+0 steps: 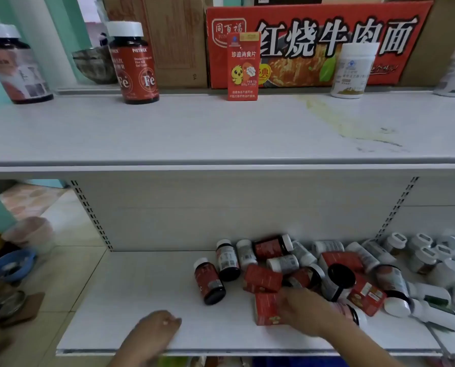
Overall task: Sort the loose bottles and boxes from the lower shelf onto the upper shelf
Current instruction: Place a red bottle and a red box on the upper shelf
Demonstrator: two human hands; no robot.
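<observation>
Head view: red box (266, 309) on lower shelf (141, 287), gripped by right hand (304, 309); left hand (156, 328) loose, empty.

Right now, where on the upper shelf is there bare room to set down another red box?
The upper shelf is bare along its front, and between the Fe bottle, upright red box and white bottle. The lower pile is crowded.

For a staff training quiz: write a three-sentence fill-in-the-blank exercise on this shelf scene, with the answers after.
The right hand touches a red box lying on the ____ shelf.
On the upper shelf, the chick-printed box stands ____.
The Fe bottle wears a ____ cap.
Missing words: lower; upright; white.
</observation>
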